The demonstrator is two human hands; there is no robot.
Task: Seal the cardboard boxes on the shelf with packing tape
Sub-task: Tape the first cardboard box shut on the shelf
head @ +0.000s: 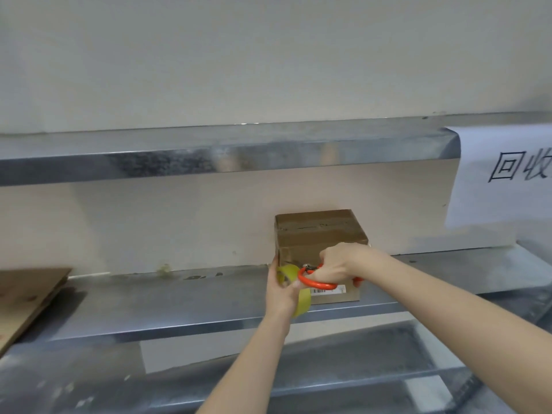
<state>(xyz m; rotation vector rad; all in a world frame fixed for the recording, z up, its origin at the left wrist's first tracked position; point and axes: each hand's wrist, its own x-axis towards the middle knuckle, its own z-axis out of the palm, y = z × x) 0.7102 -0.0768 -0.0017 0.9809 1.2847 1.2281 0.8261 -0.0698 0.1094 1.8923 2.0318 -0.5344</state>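
A small brown cardboard box stands on the metal shelf, against the back wall. Tape runs across its closed top, and a barcode label shows low on its front. My left hand grips a roll of yellowish packing tape at the box's front left corner. My right hand holds orange-handled scissors in front of the box, with fingers through the handles. The blades point toward the tape and are mostly hidden by my hand.
A flat piece of cardboard lies on the shelf at the far left. An upper metal shelf overhangs the box. A white paper sign hangs at the right. A lower shelf level sits beneath.
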